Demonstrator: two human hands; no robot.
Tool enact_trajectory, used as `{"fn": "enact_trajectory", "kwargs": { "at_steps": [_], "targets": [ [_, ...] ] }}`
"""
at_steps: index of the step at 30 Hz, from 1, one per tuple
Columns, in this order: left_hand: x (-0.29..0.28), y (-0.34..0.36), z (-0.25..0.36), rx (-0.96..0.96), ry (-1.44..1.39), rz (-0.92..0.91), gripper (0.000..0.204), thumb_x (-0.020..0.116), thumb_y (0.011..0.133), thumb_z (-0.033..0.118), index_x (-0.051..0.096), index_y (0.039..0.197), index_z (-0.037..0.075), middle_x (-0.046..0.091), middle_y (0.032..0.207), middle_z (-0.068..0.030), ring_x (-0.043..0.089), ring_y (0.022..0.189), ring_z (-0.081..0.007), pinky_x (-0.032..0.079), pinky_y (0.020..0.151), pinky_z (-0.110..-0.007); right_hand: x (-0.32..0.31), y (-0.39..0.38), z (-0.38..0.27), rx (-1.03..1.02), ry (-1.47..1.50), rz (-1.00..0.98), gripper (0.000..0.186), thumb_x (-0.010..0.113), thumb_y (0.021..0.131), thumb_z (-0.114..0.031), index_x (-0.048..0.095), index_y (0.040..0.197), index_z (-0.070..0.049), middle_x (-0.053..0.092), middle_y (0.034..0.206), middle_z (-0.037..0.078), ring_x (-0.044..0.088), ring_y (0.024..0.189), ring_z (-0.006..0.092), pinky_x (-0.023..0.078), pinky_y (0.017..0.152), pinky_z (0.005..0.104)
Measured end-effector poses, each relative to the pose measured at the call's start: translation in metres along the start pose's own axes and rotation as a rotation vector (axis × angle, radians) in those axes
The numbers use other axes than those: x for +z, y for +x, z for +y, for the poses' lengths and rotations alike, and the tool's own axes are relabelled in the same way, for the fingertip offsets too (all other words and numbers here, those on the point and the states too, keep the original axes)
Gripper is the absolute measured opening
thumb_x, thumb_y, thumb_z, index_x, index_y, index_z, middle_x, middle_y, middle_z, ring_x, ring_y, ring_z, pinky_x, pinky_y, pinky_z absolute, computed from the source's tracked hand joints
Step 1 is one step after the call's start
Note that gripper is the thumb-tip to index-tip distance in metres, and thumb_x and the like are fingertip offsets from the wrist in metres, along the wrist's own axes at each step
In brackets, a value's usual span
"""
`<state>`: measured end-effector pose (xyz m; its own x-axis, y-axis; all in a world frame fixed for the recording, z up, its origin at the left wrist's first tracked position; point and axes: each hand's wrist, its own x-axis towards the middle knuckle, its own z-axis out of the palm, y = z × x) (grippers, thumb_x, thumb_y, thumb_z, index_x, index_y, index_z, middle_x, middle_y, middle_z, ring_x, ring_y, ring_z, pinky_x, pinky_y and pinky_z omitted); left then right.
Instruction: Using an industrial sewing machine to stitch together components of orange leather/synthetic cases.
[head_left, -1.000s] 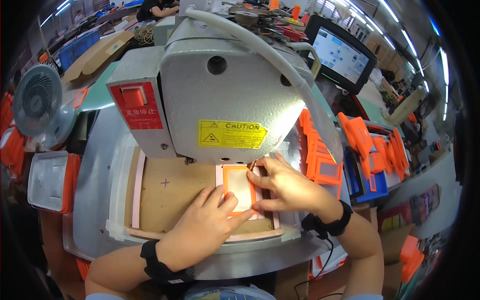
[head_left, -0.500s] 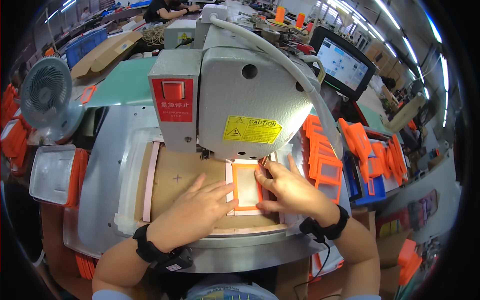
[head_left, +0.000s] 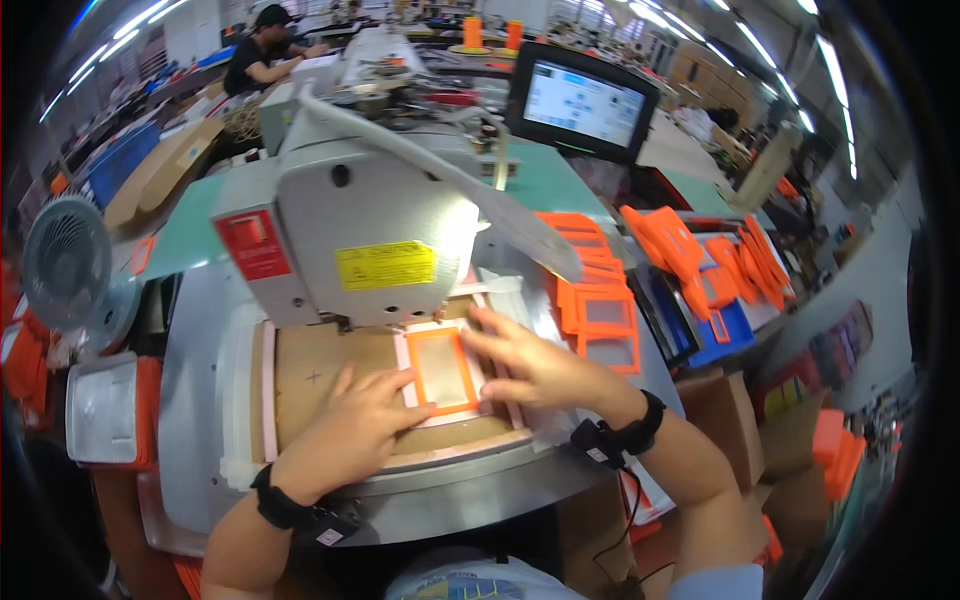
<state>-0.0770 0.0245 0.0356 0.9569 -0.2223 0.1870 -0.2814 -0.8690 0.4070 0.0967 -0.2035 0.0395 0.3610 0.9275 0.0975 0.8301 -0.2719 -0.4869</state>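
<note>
An orange rectangular frame (head_left: 466, 370) with a pale panel inside lies flat on a white-edged rectangle on the brown board (head_left: 310, 410), just below the head of a grey sewing machine (head_left: 375, 215). My left hand (head_left: 350, 425) rests palm down on the board, fingers spread, its fingertips at the frame's lower left edge. On the frame's other side, my right hand (head_left: 540, 370) has its fingers apart, with fingertips by the upper right corner and thumb near the lower right edge. Neither hand grips anything.
Orange frames (head_left: 605, 310) lie overlapped to the right, beside a blue bin (head_left: 735, 345) of orange pieces. Stacked clear-panelled frames (head_left: 100, 410) and a fan (head_left: 68, 262) stand left. A screen (head_left: 583, 103) rises behind; a person (head_left: 262, 55) sits far left.
The view has turned, so the machine and board appear farther left and tilted. My right fingers have shifted from the frame's right bar toward its outer side. The frame stays on the board.
</note>
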Motion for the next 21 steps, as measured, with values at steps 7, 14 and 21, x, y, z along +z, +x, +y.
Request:
{"fn": "enact_trajectory", "kwargs": {
  "at_steps": [7, 14, 21],
  "targets": [
    [-0.011, 0.001, 0.011, 0.004, -0.084, 0.116, 0.024, 0.059, 0.085, 0.003, 0.07, 0.107, 0.002, 0.063, 0.118, -0.0204, 0.062, 0.103, -0.0371, 0.048, 0.092, -0.043, -0.055, -0.179, 0.002, 0.512, 0.044, 0.494, 0.036, 0.068, 0.086, -0.015, 0.064, 0.119, -0.001, 0.062, 0.115, 0.016, 0.061, 0.109, 0.0308, 0.048, 0.093, 0.0395],
    [-0.013, 0.008, 0.024, -0.002, -0.217, 0.219, 0.026, 0.052, 0.072, -0.006, 0.069, 0.092, -0.004, 0.068, 0.095, -0.0189, 0.064, 0.088, -0.0361, 0.05, 0.08, -0.039, 0.04, -0.413, 0.047, 1.383, -0.401, -0.148, 0.025, 0.07, 0.074, -0.018, 0.071, 0.096, -0.006, 0.067, 0.099, 0.017, 0.064, 0.095, 0.035, 0.052, 0.085, 0.0438],
    [-0.01, 0.011, 0.02, 0.009, -0.276, 0.269, 0.035, 0.044, 0.068, -0.009, 0.068, 0.093, -0.006, 0.066, 0.084, -0.0192, 0.063, 0.077, -0.03, 0.049, 0.072, -0.033, 0.166, -0.423, 0.074, 1.157, -0.609, 0.157, 0.02, 0.074, 0.073, -0.022, 0.067, 0.086, -0.008, 0.06, 0.096, 0.012, 0.06, 0.095, 0.0332, 0.049, 0.081, 0.0421]
  ]
}}
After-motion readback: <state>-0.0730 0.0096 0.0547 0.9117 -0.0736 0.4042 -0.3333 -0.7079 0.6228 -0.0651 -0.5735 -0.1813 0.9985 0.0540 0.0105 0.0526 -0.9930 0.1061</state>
